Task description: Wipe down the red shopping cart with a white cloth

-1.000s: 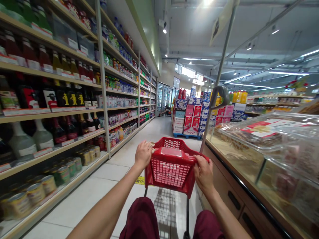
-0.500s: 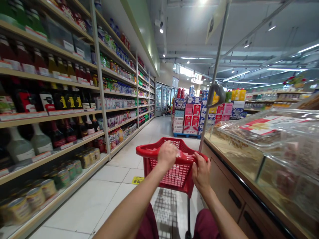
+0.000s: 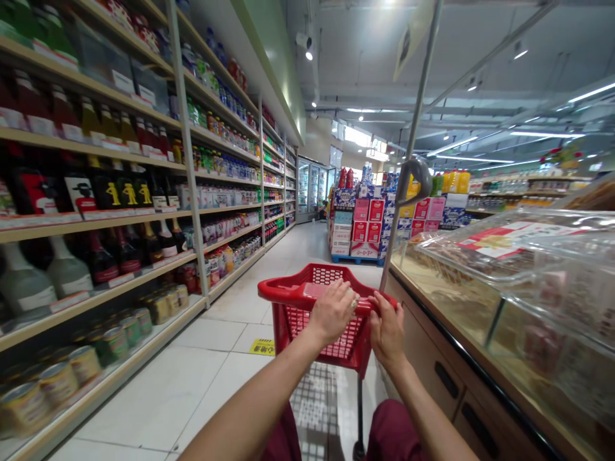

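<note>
A red shopping cart (image 3: 314, 333) with a mesh basket stands directly in front of me. My right hand (image 3: 387, 330) is wrapped around the right end of its red handle (image 3: 281, 291). Over the middle of that handle lies my left hand (image 3: 334, 310), its fingers stretched toward the right hand and slightly bent. Small pale spots show near the left fingertips; I cannot make out what they are. Whether the left palm touches the handle is hidden. Most of the basket's inside is hidden behind the handle and hands.
Shelves of bottles and cans (image 3: 115, 342) line the left side. Close on the right runs a display counter (image 3: 423, 339) with clear plastic packages (image 3: 519, 240). A metal pole (image 3: 413, 128) rises at its corner. Stacked cartons (image 3: 368, 230) stand ahead on a blue pallet. Tiled floor (image 3: 192, 371) lies between.
My left hand has shifted right and slightly down along the handle, closer to my right hand. The right hand keeps its hold. The view has moved slightly.
</note>
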Tool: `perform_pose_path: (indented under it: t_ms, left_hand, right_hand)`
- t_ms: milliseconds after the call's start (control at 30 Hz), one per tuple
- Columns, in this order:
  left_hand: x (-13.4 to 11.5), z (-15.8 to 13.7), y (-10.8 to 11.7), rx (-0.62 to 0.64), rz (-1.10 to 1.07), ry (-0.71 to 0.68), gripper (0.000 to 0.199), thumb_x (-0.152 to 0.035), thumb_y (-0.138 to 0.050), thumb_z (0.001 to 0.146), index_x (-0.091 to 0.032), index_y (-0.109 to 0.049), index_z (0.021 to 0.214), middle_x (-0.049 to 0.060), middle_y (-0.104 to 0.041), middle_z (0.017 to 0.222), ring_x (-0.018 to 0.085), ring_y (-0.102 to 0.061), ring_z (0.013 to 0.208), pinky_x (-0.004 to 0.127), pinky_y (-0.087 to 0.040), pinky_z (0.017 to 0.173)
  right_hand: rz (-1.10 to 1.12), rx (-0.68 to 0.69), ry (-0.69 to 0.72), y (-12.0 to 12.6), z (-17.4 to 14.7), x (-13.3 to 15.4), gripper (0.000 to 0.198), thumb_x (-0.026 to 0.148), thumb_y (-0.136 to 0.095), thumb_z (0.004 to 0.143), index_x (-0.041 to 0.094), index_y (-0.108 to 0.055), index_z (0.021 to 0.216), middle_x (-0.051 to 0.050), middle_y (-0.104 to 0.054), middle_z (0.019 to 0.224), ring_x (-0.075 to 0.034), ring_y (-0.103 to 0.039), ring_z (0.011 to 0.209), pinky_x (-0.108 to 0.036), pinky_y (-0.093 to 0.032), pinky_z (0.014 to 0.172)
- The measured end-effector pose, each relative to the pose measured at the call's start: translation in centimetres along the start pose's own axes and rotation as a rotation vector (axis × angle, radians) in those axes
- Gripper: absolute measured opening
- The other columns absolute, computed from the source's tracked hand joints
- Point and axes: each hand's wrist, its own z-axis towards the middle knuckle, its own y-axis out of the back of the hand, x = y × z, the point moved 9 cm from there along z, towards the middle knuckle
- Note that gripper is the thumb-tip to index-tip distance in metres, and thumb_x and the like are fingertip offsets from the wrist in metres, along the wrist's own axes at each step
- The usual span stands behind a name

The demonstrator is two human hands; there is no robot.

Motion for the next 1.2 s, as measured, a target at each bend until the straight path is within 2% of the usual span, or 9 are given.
perform_pose_path:
  t_ms: [200,333,400,567,733,933,1000,1100,1200]
  left_hand:
    - [5.9,-1.8,1.8,-0.078,0.104,0.361,0.030,-0.029,-0.037,0.084,-0.016,-0.054,0.105,0.012,-0.052,0.120,0.024,-0.043,0.115,0.045,-0.039,0.095]
    - [1.7,-0.6,0.1,-0.003,0.052,0.075,0.030,-0.028,-0.038,0.084,-0.018,-0.053,0.108,0.009,-0.051,0.122,0.022,-0.037,0.120,0.041,-0.035,0.099]
    - [2.1,-0.8,0.2,0.018,0.038,0.051,0.031,-0.028,-0.040,0.083,-0.018,-0.051,0.111,0.009,-0.050,0.123,0.022,-0.037,0.120,0.041,-0.035,0.099]
    - [7.3,-2.4,2.2,-0.060,0.091,0.399,0.030,-0.028,-0.035,0.085,-0.018,-0.054,0.106,0.009,-0.056,0.115,0.022,-0.045,0.114,0.045,-0.038,0.096]
    - [2.2,-1.0,0.4,0.020,0.026,0.046,0.031,-0.029,-0.037,0.085,-0.020,-0.051,0.111,0.008,-0.050,0.123,0.021,-0.037,0.121,0.042,-0.034,0.099]
    - [10.7,-4.6,3.5,-0.101,0.178,0.444,0.032,-0.029,-0.035,0.084,-0.018,-0.054,0.107,0.011,-0.054,0.118,0.024,-0.044,0.114,0.047,-0.035,0.096]
    - [9.8,-4.4,3.3,-0.112,0.168,0.404,0.032,-0.029,-0.034,0.084,-0.018,-0.054,0.107,0.010,-0.054,0.117,0.023,-0.044,0.115,0.045,-0.035,0.097]
    - [5.4,-2.8,1.6,-0.043,0.089,0.144,0.032,-0.029,-0.035,0.085,-0.020,-0.052,0.110,0.007,-0.052,0.122,0.020,-0.038,0.120,0.041,-0.033,0.100]
    - [5.5,-2.4,1.6,-0.031,0.088,0.192,0.032,-0.030,-0.035,0.085,-0.019,-0.051,0.111,0.009,-0.052,0.122,0.021,-0.040,0.118,0.043,-0.033,0.099]
  right_hand:
    - [-0.024,0.008,-0.004,-0.3,0.0,0.1,0.033,0.023,-0.032,0.084,0.020,-0.041,0.116,-0.008,-0.058,0.108,-0.019,-0.051,0.103,-0.049,-0.018,0.098]
    - [-0.047,-0.006,-0.003,-0.3,0.0,0.0,0.034,0.023,-0.032,0.084,0.020,-0.040,0.117,-0.007,-0.059,0.105,-0.019,-0.052,0.101,-0.048,-0.019,0.097]
    - [-0.052,0.013,0.024,-0.3,0.0,0.1,0.034,0.022,-0.033,0.084,0.020,-0.040,0.117,-0.008,-0.059,0.107,-0.019,-0.052,0.101,-0.047,-0.021,0.096]
    - [-0.052,0.013,0.020,-0.6,0.0,0.2,0.032,0.023,-0.034,0.084,0.020,-0.042,0.115,-0.008,-0.058,0.108,-0.020,-0.051,0.102,-0.049,-0.019,0.097]
    - [-0.056,0.008,0.023,-0.4,0.0,0.1,0.033,0.023,-0.033,0.084,0.021,-0.041,0.116,-0.008,-0.059,0.106,-0.020,-0.052,0.101,-0.049,-0.021,0.096]
    - [-0.049,0.026,0.027,-0.6,0.0,0.0,0.033,0.023,-0.034,0.084,0.021,-0.043,0.115,-0.008,-0.058,0.107,-0.020,-0.051,0.101,-0.049,-0.020,0.096]
    - [-0.049,0.009,0.013,-0.5,0.0,0.0,0.032,0.024,-0.034,0.084,0.021,-0.043,0.115,-0.007,-0.059,0.107,-0.020,-0.052,0.101,-0.050,-0.019,0.097]
    - [-0.054,0.009,0.017,-0.4,0.0,-0.1,0.032,0.024,-0.033,0.084,0.021,-0.042,0.115,-0.007,-0.059,0.106,-0.020,-0.052,0.100,-0.049,-0.019,0.097]
    - [-0.054,0.034,0.031,-0.5,0.0,-0.1,0.033,0.023,-0.033,0.084,0.021,-0.042,0.115,-0.007,-0.059,0.107,-0.020,-0.051,0.101,-0.048,-0.020,0.097]
